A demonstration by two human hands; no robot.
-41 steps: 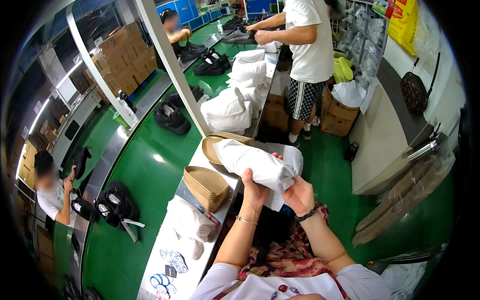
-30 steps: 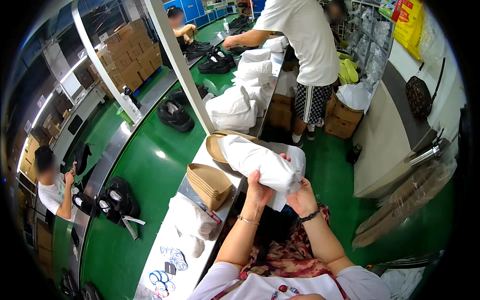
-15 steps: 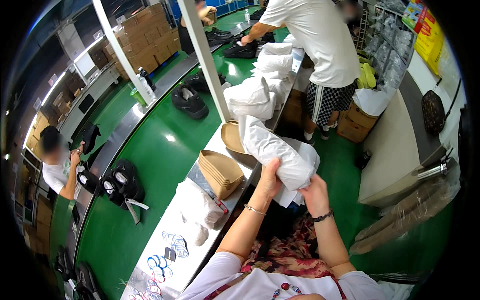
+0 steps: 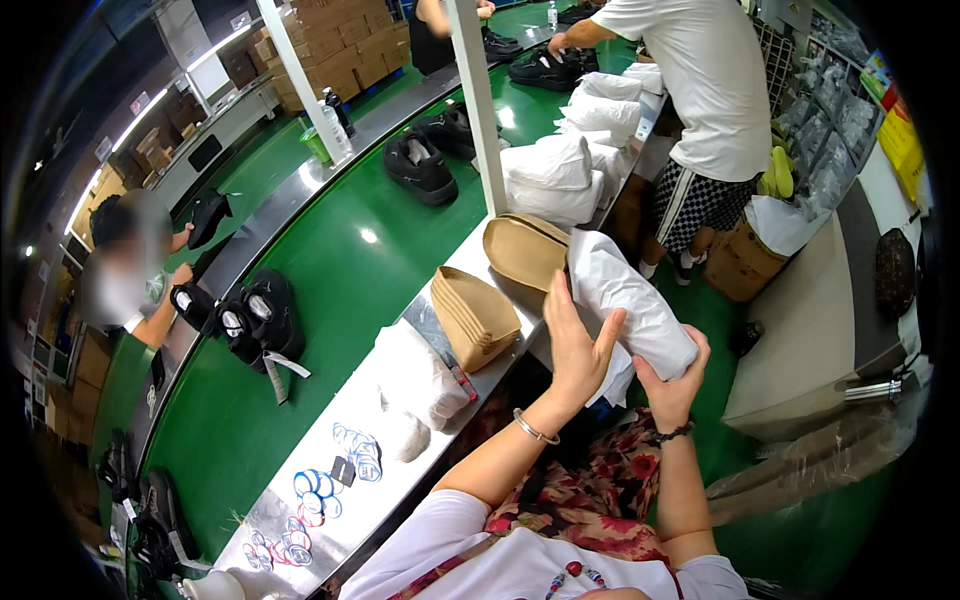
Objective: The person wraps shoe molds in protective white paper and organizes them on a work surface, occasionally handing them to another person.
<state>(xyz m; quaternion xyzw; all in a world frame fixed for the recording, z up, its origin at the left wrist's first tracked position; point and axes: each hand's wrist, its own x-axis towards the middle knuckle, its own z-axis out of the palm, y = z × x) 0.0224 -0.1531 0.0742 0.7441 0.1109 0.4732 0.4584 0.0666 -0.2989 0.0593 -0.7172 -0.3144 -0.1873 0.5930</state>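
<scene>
A white paper-wrapped bundle lies slantwise in front of me. My right hand grips its near end, thumb on one side and fingers round the other. Beside its left side my left hand is held up with fingers stretched and thumb spread, holding nothing; whether it touches the paper I cannot tell. A loose white sheet hangs below the bundle, between my hands. What is inside the wrapping is hidden. Just left of my left hand stand nested brown cardboard shoe inserts and another brown cardboard piece.
Along the metal bench lie a white cloth-like bundle, round stickers and a small black tag. White wrapped bundles are stacked farther on. Black shoes sit on the green conveyor. Co-workers stand nearby.
My left hand has come off the bundle and its fingers have straightened. My right hand now grips the bundle's near end, and the paper lies closer round it. The view has shifted.
</scene>
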